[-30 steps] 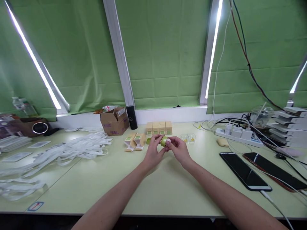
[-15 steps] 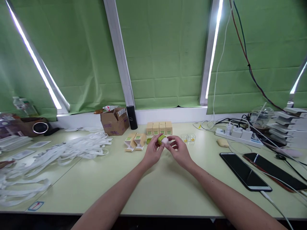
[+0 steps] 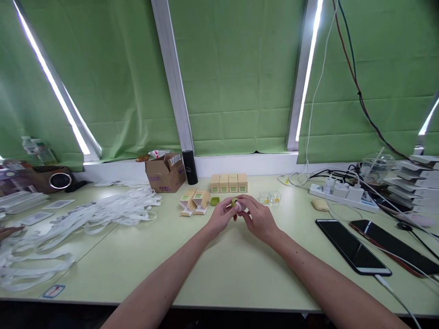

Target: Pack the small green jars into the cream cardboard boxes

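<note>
My left hand (image 3: 220,219) and my right hand (image 3: 261,220) meet over the table, fingers closed around a small green-and-white piece (image 3: 234,201). Its green part shows between the fingertips, and a whitish rounded part faces me; the fingers cover the rest. Just left of my hands lies a small square green lid or tray (image 3: 215,201). Two opened kraft cartons (image 3: 201,202) with green-edged windows stand beside it. Behind my hands is a row of several closed kraft boxes (image 3: 228,183). To the right sit two clear cups (image 3: 270,198) with something yellow inside.
White straps (image 3: 113,208) lie heaped on the left, with another person's hand (image 3: 9,232) at the edge. At the back stand a brown cardboard box (image 3: 165,173) and a black cylinder (image 3: 190,167). Two phones (image 3: 352,246), cables and a power strip (image 3: 343,198) occupy the right.
My right hand has moved left and closed over the piece, so less of its green and white shows. The small green lid or tray is now uncovered. The view has shifted slightly.
</note>
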The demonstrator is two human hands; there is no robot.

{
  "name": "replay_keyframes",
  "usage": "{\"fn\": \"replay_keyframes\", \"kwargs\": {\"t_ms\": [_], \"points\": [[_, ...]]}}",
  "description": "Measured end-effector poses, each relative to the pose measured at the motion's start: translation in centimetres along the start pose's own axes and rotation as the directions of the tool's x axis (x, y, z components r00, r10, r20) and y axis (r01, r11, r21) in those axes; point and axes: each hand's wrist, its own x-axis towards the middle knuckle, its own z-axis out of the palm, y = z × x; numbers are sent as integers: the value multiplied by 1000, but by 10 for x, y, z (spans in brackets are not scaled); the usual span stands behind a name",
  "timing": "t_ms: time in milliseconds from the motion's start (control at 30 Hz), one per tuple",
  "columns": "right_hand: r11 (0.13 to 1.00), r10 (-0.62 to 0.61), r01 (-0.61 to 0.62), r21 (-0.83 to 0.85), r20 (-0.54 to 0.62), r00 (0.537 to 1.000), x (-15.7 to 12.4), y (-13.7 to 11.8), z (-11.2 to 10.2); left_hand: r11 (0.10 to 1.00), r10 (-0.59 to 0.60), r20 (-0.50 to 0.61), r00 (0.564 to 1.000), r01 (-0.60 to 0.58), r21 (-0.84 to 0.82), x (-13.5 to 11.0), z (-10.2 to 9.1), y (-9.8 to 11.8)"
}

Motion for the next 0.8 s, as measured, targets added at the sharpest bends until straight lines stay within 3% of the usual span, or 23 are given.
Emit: {"fn": "replay_keyframes", "kwargs": {"t_ms": [233,467,667,800], "points": [[994,-101,96,-45,-105,989,-3,8,10,999,17,36,999,-15,-50,-4,0,-5],[980,-161,145,-137,-114,980,-3,4,8,996,39,48,998,-35,-76,-7,6,3],[979,-167,147,-141,-148,975,-2,1,7,997,80,-27,996,-79,12,-10,11,4],[975,-188,166,-148,-153,970,-2,2,8,996,82,-1,997,-82,29,-10,8,0]]}}
